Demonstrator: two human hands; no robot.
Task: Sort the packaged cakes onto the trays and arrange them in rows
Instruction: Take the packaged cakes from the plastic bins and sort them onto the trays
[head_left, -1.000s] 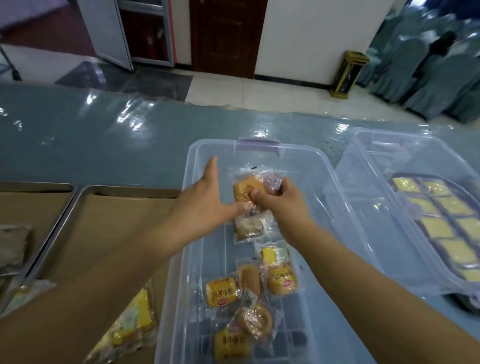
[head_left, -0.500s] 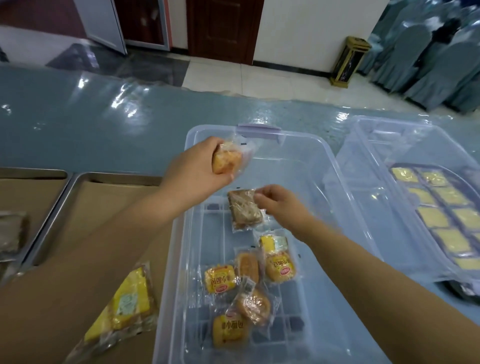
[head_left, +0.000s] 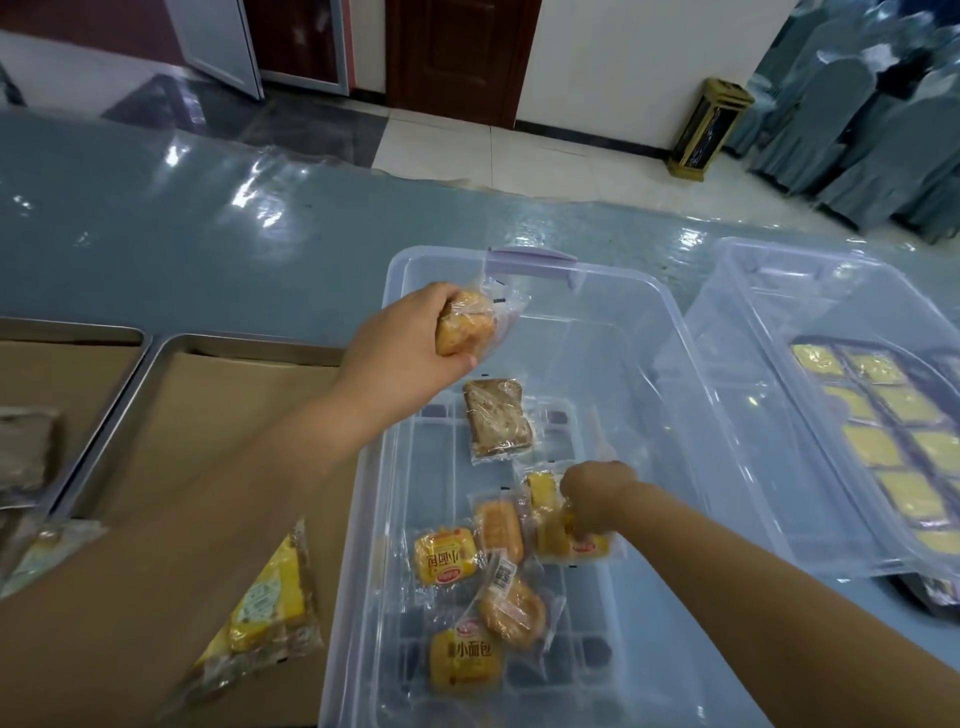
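Observation:
My left hand (head_left: 402, 348) holds a wrapped golden bun (head_left: 467, 325) above the far left rim of the clear plastic bin (head_left: 524, 260). Lower in the bin, my right hand (head_left: 597, 501) curls down onto a yellow packaged cake (head_left: 574, 543). A brown wrapped cake (head_left: 496, 418) lies alone in the bin's middle. Several more yellow and orange packaged cakes, such as one with a red label (head_left: 445, 556), lie near the bin's front. Left of the bin, a metal tray (head_left: 171, 353) lined with brown paper carries a triangular yellow package (head_left: 265, 605).
A second metal tray (head_left: 67, 332) at the far left holds a dark wrapped cake (head_left: 26, 452). To the right stands another clear bin (head_left: 779, 332), with a dark tray of yellow cakes (head_left: 883, 410) seen through it. The blue table stretches behind.
My left hand kept the golden bun, which it took from the right hand a second ago. My right hand let go of the brown cake and dropped nearer onto the yellow package.

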